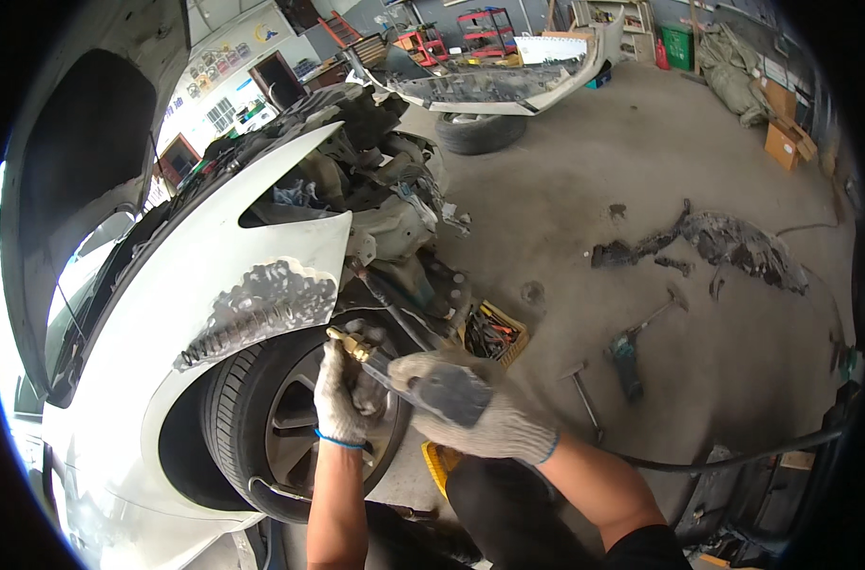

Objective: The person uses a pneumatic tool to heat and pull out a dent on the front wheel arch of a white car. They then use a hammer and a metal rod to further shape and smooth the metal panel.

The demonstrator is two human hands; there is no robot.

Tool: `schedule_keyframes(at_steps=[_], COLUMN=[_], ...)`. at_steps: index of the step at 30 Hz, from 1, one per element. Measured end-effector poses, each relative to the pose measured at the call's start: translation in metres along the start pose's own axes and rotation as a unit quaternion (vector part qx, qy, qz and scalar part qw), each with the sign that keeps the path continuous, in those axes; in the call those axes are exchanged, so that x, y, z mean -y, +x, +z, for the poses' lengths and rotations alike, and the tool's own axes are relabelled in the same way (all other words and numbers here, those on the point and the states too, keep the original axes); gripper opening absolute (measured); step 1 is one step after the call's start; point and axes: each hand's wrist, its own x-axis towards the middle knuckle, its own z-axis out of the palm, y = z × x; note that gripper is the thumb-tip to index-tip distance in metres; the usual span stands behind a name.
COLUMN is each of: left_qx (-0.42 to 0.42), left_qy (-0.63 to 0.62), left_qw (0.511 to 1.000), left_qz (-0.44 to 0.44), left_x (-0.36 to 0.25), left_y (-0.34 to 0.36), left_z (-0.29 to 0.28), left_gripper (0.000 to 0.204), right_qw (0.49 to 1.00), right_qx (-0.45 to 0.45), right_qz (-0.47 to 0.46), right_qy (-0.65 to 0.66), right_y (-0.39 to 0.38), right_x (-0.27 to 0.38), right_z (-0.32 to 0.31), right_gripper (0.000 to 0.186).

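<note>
My right hand [484, 418], in a knitted work glove, is wrapped round a dark brass-tipped hand tool [456, 394]. My gloved left hand [342, 394] has its fingers closed at the tool's brass-coloured front end [351, 344]. Both hands are in front of the car's front wheel [294, 418]. Just above them is the white fender [180, 294], with a patch sanded to grey metal [266, 304] along the wheel arch. A row of wavy marks runs across that patch. What my left fingertips do at the brass end is partly hidden.
A yellow tool basket [520, 344] stands beyond my hands. On the floor lie a green power tool [624, 366], a hammer [584, 399] and a torn dark liner [736, 247]. A thick black cable [727, 465] runs right. A bumper [508, 90] rests on a tyre [480, 135] behind.
</note>
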Motion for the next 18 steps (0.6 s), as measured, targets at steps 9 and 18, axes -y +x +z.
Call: schedule_keyframes(at_steps=[9,18], left_qx=[-0.16,-0.139], left_qy=[-0.079,-0.005], left_qw=[0.956,0.95], left_qz=[-0.233,-0.281], left_x=[0.041,0.081], left_y=[-0.027,-0.038], left_z=[-0.114,-0.137], left_gripper=[0.024,0.019], right_qw=[0.992,0.994], right_qx=[-0.093,-0.094], right_qz=[-0.036,-0.002], right_qy=[0.075,0.052], right_y=[-0.067,-0.078], right_x=[-0.032,-0.053], right_z=[-0.052,-0.047], right_gripper=[0.041,0.04])
